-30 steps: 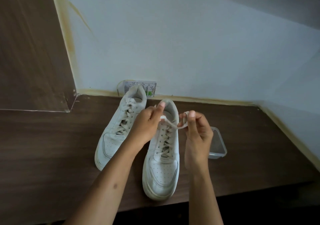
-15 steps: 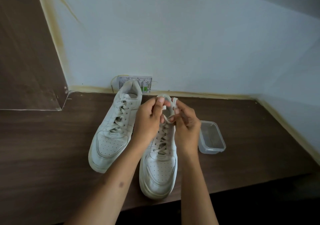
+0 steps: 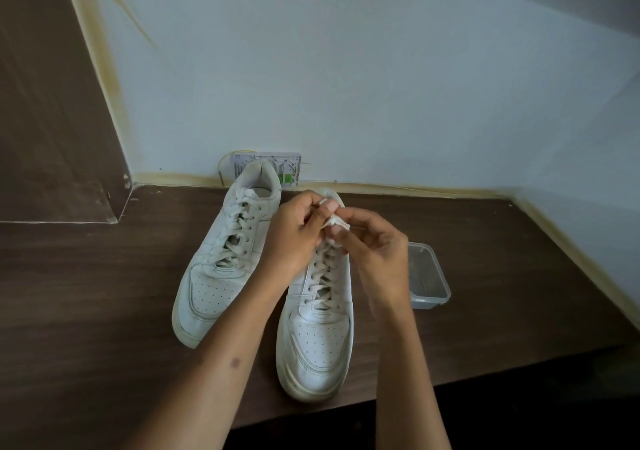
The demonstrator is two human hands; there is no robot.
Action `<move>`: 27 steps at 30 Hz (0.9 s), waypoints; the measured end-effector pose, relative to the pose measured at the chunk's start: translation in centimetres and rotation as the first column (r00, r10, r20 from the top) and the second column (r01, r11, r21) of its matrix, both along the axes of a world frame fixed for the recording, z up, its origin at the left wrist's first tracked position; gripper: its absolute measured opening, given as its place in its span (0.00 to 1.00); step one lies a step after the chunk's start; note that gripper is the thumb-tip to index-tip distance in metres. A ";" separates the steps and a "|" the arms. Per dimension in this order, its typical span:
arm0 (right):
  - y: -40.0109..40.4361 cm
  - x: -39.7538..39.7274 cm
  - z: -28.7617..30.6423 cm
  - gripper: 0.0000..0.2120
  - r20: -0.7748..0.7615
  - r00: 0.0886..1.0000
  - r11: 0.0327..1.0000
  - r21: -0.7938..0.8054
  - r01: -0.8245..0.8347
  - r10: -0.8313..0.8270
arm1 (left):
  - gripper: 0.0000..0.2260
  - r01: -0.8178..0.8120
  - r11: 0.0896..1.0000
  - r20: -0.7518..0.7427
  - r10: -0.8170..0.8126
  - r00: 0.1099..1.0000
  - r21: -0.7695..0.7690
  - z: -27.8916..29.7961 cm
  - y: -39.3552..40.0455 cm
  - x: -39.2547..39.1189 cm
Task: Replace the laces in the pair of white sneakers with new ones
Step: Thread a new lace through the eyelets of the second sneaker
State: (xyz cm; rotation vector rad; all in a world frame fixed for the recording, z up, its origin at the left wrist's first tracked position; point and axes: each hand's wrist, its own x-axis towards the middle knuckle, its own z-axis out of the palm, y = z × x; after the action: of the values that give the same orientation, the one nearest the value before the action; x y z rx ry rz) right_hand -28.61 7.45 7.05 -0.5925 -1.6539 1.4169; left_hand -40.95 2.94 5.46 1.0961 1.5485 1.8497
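Your hands have closed in on each other since a second ago, when the right one held a loop of lace out to the side; now your left hand [image 3: 294, 238] and right hand [image 3: 374, 252] meet over the collar of the right sneaker [image 3: 317, 328], both pinching the bunched lace end [image 3: 334, 220] between thumb and fingertips. You hold it that high and tight, I judge, to work the knot or top crossing loose so the old lace can be drawn out. That sneaker stands near the front edge of the table [image 3: 86, 294], toe toward you, its lace crossings below your hands all threaded. The left sneaker [image 3: 225, 262] lies just beside it, angled toward the back edge, heel close to the wall socket [image 3: 287, 167], fully laced and untouched. A clear plastic container [image 3: 429, 276] sits just right of your right wrist, handy for laces perhaps; what it holds is too faint to tell. No new laces are visible anywhere.
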 end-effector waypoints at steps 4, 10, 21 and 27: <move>0.1 -0.3 -0.6 0.09 0.029 0.998 0.996 0.065 0.061 -0.063 | 0.06 -0.031 0.999 0.011 0.031 0.999 -0.023 -0.2 0.2 0.3; 0.1 -1.1 -1.0 0.03 -0.023 0.996 0.995 -0.053 0.081 -0.082 | 0.10 -0.036 0.998 0.015 0.036 0.999 0.060 0.0 0.0 0.1; 0.5 -0.5 -0.8 0.11 -0.102 0.990 0.983 -0.170 0.074 -0.093 | 0.07 0.165 0.984 -0.185 -0.152 0.971 0.060 0.3 -1.6 -1.4; 0.1 -0.3 -0.8 0.04 0.029 0.984 0.963 0.211 0.168 -0.178 | 0.13 0.139 0.982 -0.207 -0.163 0.965 -0.126 1.2 -2.0 -1.6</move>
State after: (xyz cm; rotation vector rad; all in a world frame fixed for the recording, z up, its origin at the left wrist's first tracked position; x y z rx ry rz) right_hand -28.88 7.54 6.27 -0.6382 -1.7175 1.0956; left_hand -42.56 0.95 6.66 1.3606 1.6153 1.5672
